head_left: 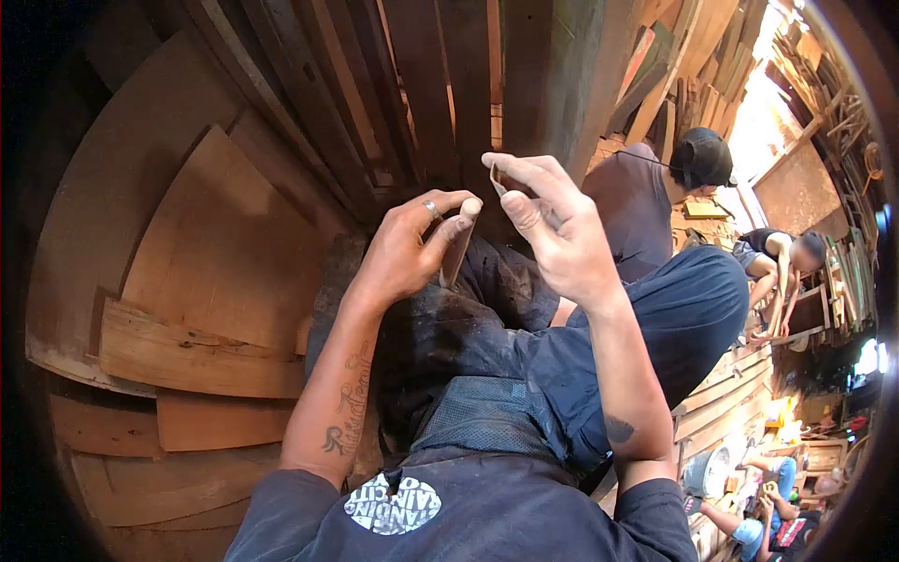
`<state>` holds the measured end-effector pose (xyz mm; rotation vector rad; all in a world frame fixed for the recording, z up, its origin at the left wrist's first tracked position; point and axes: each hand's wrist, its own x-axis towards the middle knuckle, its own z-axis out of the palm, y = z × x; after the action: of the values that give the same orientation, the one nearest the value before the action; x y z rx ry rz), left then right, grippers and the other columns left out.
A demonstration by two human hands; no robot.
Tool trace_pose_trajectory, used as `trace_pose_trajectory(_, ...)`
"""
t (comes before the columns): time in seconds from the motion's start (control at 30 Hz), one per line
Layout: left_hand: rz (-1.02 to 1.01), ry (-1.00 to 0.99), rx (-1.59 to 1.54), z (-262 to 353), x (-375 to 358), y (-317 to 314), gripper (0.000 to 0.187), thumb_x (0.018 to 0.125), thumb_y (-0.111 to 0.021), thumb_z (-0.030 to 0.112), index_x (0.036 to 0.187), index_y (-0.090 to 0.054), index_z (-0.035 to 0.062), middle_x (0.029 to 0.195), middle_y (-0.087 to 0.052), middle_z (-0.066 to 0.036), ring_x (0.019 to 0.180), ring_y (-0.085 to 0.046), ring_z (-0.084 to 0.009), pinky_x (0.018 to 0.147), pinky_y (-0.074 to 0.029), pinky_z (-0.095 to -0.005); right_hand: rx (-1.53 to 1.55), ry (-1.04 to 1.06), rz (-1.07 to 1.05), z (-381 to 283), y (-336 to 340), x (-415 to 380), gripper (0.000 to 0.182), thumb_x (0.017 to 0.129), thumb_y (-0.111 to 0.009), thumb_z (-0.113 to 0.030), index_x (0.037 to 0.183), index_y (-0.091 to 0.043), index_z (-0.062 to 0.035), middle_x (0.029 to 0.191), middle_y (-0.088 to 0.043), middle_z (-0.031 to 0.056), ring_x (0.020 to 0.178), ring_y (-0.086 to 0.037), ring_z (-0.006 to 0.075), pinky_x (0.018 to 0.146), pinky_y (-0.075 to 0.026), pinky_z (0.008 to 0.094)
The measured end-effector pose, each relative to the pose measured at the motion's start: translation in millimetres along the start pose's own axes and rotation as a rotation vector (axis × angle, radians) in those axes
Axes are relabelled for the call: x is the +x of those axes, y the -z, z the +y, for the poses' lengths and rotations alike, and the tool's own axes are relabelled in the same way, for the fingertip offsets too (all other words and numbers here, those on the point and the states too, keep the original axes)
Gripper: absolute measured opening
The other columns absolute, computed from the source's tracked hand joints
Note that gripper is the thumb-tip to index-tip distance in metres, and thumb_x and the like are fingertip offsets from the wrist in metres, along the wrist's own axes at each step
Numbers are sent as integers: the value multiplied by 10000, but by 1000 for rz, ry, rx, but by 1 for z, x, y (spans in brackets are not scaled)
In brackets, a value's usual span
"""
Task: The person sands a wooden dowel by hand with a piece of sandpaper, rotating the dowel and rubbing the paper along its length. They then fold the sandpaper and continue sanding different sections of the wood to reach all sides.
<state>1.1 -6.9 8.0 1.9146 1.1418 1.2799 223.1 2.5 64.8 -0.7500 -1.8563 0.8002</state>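
In the head view, the only one we have, we look down on two raised forearms above dark trousers [670, 300]. The left hand [417, 245] is closed around a slim wooden piece [456, 255], its pale, rounded end showing between thumb and forefinger and its length slanting down toward the lap. Just beside it, the right hand [560, 225] pinches a small, thin brown piece [499, 180] between thumb and fingertips; we cannot tell what it is made of. The two pieces stand apart, with a narrow gap between them. We judge that the wooden piece could twist or slip if the left grip loosens, since nothing else visibly supports it. The thin piece is held near its edge, so a hard push might bend it or drive a fingertip onto the wood. Upright planks [431, 80] rise close ahead and broad boards [220, 248] lean at the left, so a wide swing could knock knuckles. A co-worker [632, 211] sits near the right arm, and a careless elbow might bump them.
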Motion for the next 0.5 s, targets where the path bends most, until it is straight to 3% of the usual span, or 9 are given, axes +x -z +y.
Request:
trace_pose_trajectory(0.2,-83,26,-27,-2,-1,0,328,1089,-733,193,1353,-744,0,1235,-796,-168,1145,-763,-295,1023,-567,-409,-212,53,42,3,-2,-6,376,1063,-767,-179,1414,-742,-46,1275,-696,167,1234,-672,333,1076,-527,404)
trace_pose_trajectory(0.3,-74,-31,38,-6,-1,-2,300,1060,-735,159,1316,-759,4,1164,-789,-170,1123,-730,-355,1008,-564,-448,-195,41,25,16,-11,-11,369,1045,-779,-157,1395,-747,-44,1232,-698,160,1161,-707,330,1016,-565,427)
trace_pose_trajectory(0.4,-157,43,77,2,-1,2,310,1044,-747,163,1312,-762,7,1200,-788,-167,1104,-690,-358,1012,-551,-459,-194,156,20,10,-16,-7,371,1042,-782,-152,1395,-748,-45,1226,-703,157,1118,-730,326,979,-586,423)
trace_pose_trajectory(0.5,-130,-16,101,-5,-3,1,315,1040,-755,189,1297,-765,8,1210,-785,-165,1056,-663,-362,991,-545,-454,-242,96,2,25,-16,-12,380,1035,-788,-148,1400,-748,-48,1221,-701,153,1094,-737,322,961,-590,417)
